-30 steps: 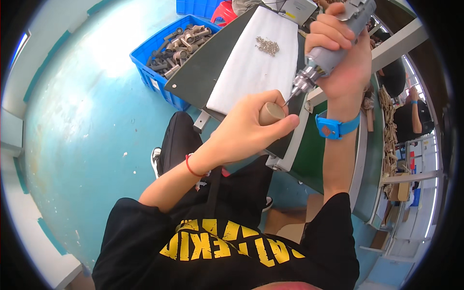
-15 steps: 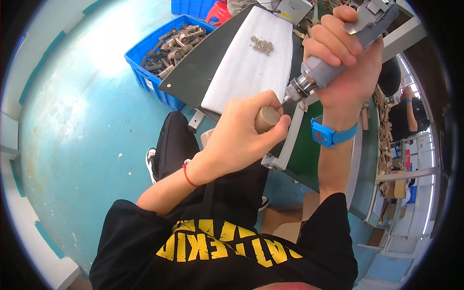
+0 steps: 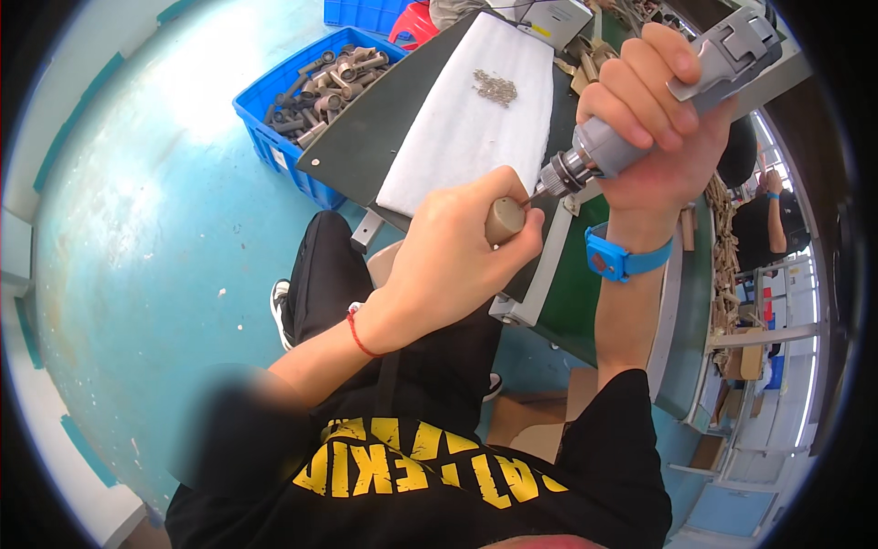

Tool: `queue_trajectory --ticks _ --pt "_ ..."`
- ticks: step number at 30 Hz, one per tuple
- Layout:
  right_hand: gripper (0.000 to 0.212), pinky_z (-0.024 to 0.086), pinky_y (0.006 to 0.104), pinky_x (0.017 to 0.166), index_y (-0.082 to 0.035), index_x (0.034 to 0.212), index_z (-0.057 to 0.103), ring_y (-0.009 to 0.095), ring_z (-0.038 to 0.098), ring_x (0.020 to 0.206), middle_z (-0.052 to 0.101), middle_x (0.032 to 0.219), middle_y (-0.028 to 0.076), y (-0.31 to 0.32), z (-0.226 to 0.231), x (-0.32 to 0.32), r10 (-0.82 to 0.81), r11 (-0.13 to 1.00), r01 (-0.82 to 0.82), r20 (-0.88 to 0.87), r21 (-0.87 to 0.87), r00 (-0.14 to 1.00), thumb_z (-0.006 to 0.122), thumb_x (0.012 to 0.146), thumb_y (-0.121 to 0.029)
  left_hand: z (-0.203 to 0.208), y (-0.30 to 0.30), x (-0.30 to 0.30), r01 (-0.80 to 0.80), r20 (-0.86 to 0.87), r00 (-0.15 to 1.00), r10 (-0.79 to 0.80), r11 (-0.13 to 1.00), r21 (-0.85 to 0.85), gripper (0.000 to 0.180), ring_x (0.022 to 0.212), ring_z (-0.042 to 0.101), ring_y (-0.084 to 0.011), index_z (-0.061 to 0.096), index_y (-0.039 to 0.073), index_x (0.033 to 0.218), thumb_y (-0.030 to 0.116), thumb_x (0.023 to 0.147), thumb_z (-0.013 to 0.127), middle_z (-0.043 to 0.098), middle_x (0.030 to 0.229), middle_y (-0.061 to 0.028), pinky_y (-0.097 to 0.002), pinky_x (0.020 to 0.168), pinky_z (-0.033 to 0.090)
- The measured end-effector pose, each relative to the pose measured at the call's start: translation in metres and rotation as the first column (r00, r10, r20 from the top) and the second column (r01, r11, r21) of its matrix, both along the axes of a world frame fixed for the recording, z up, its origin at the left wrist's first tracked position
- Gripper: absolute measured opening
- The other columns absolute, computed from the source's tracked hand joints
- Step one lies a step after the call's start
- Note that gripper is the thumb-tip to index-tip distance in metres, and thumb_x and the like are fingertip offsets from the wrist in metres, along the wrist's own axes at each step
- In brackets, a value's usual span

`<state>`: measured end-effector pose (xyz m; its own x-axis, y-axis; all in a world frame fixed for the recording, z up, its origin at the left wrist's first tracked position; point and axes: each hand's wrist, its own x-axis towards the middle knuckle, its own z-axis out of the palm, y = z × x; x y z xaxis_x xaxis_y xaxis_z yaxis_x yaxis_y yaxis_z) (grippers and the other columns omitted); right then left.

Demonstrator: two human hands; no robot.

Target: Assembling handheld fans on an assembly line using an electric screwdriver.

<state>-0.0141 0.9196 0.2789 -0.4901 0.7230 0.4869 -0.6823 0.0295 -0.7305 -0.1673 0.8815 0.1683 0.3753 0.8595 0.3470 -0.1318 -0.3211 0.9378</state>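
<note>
Your left hand [image 3: 448, 247] grips a tan rounded piece [image 3: 505, 222], thumb on its near side and index finger curled around its far side; the other fingers are mostly hidden, so how they sit you cannot tell from here. The piece is in front of you, over the near end of the table [image 3: 357, 142], its flat round end facing right. Another tan surface shows at the left of that hand, and whether it belongs to the same piece is unclear.

Your right hand [image 3: 654, 137] wraps around a grey power driver [image 3: 615, 146], fingers closed side by side over its body; the thumb is out of sight. The driver slants down to the left, its thin bit [image 3: 535, 196] reaching the right side of the piece, close to your left index fingertip. Exact contact is too small to make out.

Beyond your left hand, a white foam sheet [image 3: 448, 146] lies on the table with a heap of small metal parts [image 3: 495, 88] toward its far end. Left of the table stands a blue crate [image 3: 285, 157] full of tubular pieces [image 3: 343, 78].
</note>
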Motion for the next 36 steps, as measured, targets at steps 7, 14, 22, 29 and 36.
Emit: queue_trajectory --ticks 7,14,22,29,36 --pt "0.031 0.04 0.0238 0.055 -0.006 0.088 0.053 0.007 0.046 0.052 0.046 0.06 -0.003 0.005 -0.01 0.013 0.033 0.999 -0.035 -0.053 -0.037 0.998 0.054 0.093 -0.036 -0.002 0.006 -0.001 0.092 -0.014 0.995 -0.095 0.981 -0.173 0.016 0.05 0.058 -0.0199 0.057 0.001 0.086 0.015 0.085 0.064 0.059 0.06 -0.0108 -0.0326 0.05 0.044" --pt "0.066 0.032 0.0256 0.055 0.0 0.095 0.059 0.01 0.037 0.054 0.042 0.059 0.0 0.026 -0.053 0.036 -0.406 0.912 0.404 -0.018 -0.068 0.914 0.04 0.086 -0.063 -0.018 0.039 -0.002 0.478 0.374 0.874 -0.309 0.682 -0.553 0.044 0.048 0.046 -0.0068 0.049 0.0 0.124 0.026 0.09 0.059 0.066 0.105 -0.0117 -0.0215 0.044 0.038" --pt "0.081 0.032 0.0269 0.056 0.001 0.091 0.056 0.014 0.041 0.056 0.045 0.059 0.002 0.051 -0.073 0.033 -0.75 0.652 0.758 0.162 0.016 0.642 0.029 0.083 -0.075 -0.036 0.084 0.035 0.508 0.486 0.853 -0.192 0.52 -0.687 0.045 0.058 0.049 -0.0108 0.043 0.001 0.116 0.032 0.089 0.06 0.056 0.123 -0.0124 -0.0265 0.051 0.047" --pt "0.082 0.036 0.0273 0.06 0.003 0.099 0.058 0.014 0.044 0.059 0.048 0.063 0.003 0.051 -0.059 0.047 -0.83 0.543 0.839 0.172 0.031 0.531 0.03 0.085 -0.073 -0.03 0.077 0.028 0.496 0.499 0.856 -0.13 0.473 -0.728 0.041 0.055 0.045 -0.0076 0.045 0.002 0.119 0.028 0.091 0.059 0.059 0.117 -0.0161 -0.0224 0.049 0.045" --pt "0.091 0.046 0.0274 0.067 0.004 0.112 0.057 0.015 0.052 0.067 0.055 0.073 0.004 0.074 -0.083 0.072 -0.711 0.614 0.789 0.424 -0.017 0.562 0.029 0.085 -0.078 -0.032 0.058 0.014 0.556 0.537 0.824 -0.183 0.45 -0.699 0.043 0.054 0.042 -0.0079 0.045 0.004 0.127 0.027 0.092 0.056 0.06 0.119 -0.0144 -0.0222 0.049 0.041"
